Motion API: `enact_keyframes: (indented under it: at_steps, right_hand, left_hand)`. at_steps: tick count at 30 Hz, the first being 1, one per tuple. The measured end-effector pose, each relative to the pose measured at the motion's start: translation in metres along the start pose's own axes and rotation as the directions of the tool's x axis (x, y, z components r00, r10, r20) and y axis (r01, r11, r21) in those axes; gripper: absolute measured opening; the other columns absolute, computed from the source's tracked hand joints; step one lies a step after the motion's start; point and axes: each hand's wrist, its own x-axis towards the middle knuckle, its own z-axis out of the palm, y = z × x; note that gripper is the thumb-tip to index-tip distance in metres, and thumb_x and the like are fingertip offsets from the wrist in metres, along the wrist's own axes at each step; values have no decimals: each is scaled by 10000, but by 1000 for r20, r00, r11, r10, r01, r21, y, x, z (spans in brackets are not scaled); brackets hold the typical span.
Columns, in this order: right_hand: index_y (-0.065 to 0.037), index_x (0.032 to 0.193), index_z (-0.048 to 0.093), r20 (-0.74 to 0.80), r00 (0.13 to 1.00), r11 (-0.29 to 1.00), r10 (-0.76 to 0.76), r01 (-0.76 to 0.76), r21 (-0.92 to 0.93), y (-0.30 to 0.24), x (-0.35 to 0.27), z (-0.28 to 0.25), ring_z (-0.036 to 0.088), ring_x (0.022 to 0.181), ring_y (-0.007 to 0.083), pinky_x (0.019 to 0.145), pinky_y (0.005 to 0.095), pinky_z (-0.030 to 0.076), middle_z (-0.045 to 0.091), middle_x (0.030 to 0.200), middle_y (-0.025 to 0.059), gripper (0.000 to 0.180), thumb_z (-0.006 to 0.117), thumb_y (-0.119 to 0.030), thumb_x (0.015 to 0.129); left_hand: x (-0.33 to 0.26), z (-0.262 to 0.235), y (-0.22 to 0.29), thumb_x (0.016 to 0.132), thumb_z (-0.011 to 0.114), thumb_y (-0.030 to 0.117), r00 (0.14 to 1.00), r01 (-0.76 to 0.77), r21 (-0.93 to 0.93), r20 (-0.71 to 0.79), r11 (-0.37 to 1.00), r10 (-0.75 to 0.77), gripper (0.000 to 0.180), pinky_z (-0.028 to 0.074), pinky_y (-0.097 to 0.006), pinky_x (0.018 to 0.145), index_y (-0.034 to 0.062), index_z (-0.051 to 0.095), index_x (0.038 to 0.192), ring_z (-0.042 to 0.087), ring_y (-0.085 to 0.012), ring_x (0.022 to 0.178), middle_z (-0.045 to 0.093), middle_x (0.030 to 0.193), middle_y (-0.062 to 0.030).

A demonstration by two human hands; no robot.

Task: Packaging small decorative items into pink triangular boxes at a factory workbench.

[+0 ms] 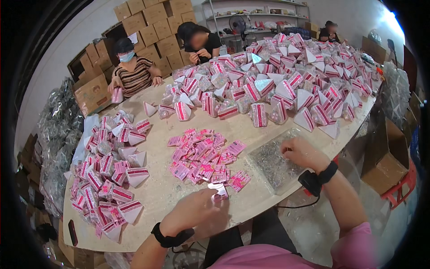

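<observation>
Near the table's front edge, my left hand [195,210] has its fingertips closed on a small pink-and-white card [220,191]. Just beyond it lies a loose pile of printed pink cards [204,154]. My right hand [301,153] is over a shallow clear tray [274,193] that holds a mass of fine, shiny, thin pieces, too small to name. Its fingers are pinched together at the tray's right side; whatever is between them is hidden. Both wrists wear black bands, and a small black box [309,183] hangs beside the right one.
Wedge-shaped packs with pink stripes form a heap [107,179] at the left and a bigger heap [277,80] across the back. Two people sit across the table, another farther off. Cartons [154,36] stack behind. An open cardboard box [385,152] and red stool [401,190] stand right.
</observation>
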Motion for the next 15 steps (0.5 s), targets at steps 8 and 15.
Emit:
enact_keyframes:
  at_steps: [8,15]
  right_hand:
    - [0,863,603,-96,992,996,-81,83,21,12,1,4,587,726,326,663,391,454,601,759,184,167,585,-93,726]
    - [5,829,602,-99,993,998,-62,63,12,5,0,6,572,756,333,697,389,448,595,774,181,119,566,-68,742]
  left_hand:
    - [1,6,8,833,607,373,998,-60,-28,33,998,61,538,435,-372,879,37,485,1236,538,-333,1060,555,1173,-175]
    - [1,9,12,831,610,379,998,-53,-52,42,997,55,548,449,-375,840,47,479,1247,561,-327,1000,571,1133,-163]
